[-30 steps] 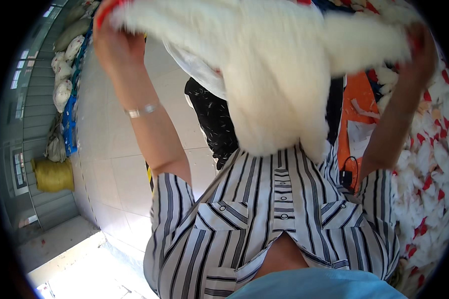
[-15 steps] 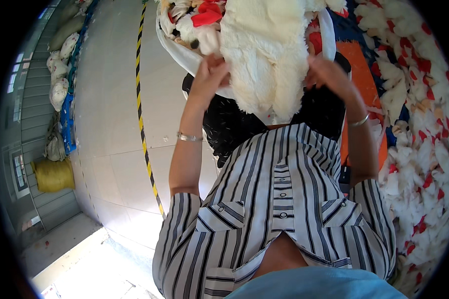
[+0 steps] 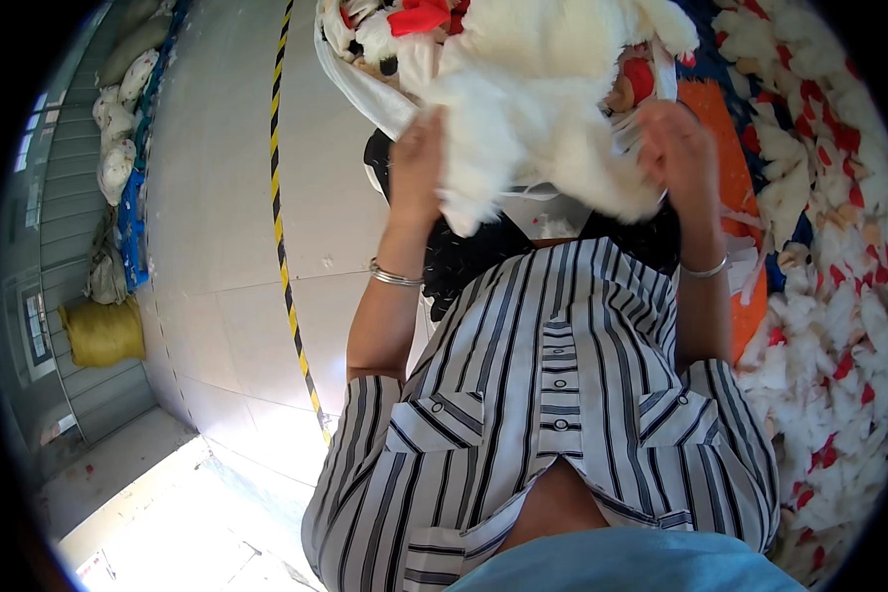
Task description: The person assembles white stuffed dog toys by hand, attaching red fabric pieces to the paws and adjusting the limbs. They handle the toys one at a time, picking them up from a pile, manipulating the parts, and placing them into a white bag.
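Observation:
A cream-white furry plush piece [image 3: 533, 109], limp and flat, lies over a white-rimmed container [image 3: 365, 94] in front of my lap. Its two lower flaps are spread apart and blurred by motion. At its left edge my left hand [image 3: 417, 166] is closed, with fur against the thumb side. On the other side, my right hand [image 3: 683, 158] is raised by the right flap, fingers bent and smeared; whether it grips the fur is hidden. Red, white and black plush pieces [image 3: 419, 18] show in the container beside the fur.
To the right spreads a big heap of white and red plush pieces [image 3: 839, 326], with an orange sheet [image 3: 735, 197] between it and me. Yellow-black tape [image 3: 278, 197] runs along the grey floor at left. Sacks [image 3: 118, 168] and a yellow bundle [image 3: 104, 333] stand by the far-left wall.
The plush piece's lower flaps have swung up and apart. My left hand has moved slightly right onto its edge; my right hand has shifted a little outward.

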`<move>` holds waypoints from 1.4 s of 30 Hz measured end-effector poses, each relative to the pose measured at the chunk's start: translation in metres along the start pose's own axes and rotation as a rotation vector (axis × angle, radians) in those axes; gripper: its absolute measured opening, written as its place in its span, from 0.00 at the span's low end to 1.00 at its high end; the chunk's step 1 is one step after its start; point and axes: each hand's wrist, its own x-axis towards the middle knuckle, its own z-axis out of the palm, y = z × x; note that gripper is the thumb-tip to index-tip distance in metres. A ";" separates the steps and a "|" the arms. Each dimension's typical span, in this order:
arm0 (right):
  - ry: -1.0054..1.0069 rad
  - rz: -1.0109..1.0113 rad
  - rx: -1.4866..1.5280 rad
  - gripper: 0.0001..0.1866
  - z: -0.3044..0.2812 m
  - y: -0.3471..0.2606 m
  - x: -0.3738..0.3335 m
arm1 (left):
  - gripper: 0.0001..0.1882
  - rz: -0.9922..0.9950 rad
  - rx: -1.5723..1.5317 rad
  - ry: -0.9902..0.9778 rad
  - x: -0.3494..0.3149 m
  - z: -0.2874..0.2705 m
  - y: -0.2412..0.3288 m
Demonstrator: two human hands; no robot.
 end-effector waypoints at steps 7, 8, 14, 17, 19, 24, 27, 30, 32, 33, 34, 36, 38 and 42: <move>-0.140 0.093 -0.079 0.20 -0.004 0.038 0.007 | 0.14 -0.083 -0.382 -0.119 -0.012 0.014 0.007; -0.241 0.137 -0.127 0.21 0.009 0.042 -0.001 | 0.14 -0.097 -0.406 -0.126 -0.015 0.019 0.007; 0.042 -0.175 0.060 0.16 0.005 0.086 -0.008 | 0.14 0.031 -0.462 0.060 -0.008 -0.019 0.003; -0.008 0.088 0.217 0.16 -0.048 0.078 0.011 | 0.15 0.007 -0.564 0.040 -0.010 -0.041 0.019; -0.140 0.025 0.142 0.18 -0.056 0.066 0.020 | 0.14 0.058 -0.488 -0.166 -0.032 -0.045 0.025; -0.407 0.182 0.012 0.25 0.024 0.031 0.007 | 0.15 0.380 -0.257 -1.126 -0.067 0.033 0.044; -0.542 0.268 0.062 0.20 0.044 0.045 0.008 | 0.14 0.347 -0.062 -1.450 -0.072 0.054 0.053; -0.384 0.221 0.091 0.17 0.018 0.040 0.007 | 0.11 0.376 -0.065 -1.347 -0.072 0.056 0.049; -0.114 0.149 0.213 0.15 -0.028 0.030 0.011 | 0.12 0.304 -0.096 -1.210 -0.071 0.051 0.041; 0.008 0.086 0.259 0.16 -0.057 0.025 0.014 | 0.14 0.215 -0.114 -1.160 -0.065 0.046 0.040; 0.106 0.007 0.295 0.16 -0.084 0.020 0.017 | 0.15 0.126 -0.131 -1.107 -0.059 0.041 0.039; 0.268 -0.176 0.320 0.18 -0.133 0.017 0.025 | 0.17 0.034 -0.243 -1.116 -0.053 0.036 0.030; 0.368 -0.358 0.264 0.19 -0.163 0.004 0.036 | 0.16 -0.014 -0.298 -1.129 -0.050 0.038 0.027; 0.399 -0.733 -0.243 0.24 -0.168 -0.024 0.080 | 0.14 0.030 -0.091 -1.184 -0.054 0.056 0.036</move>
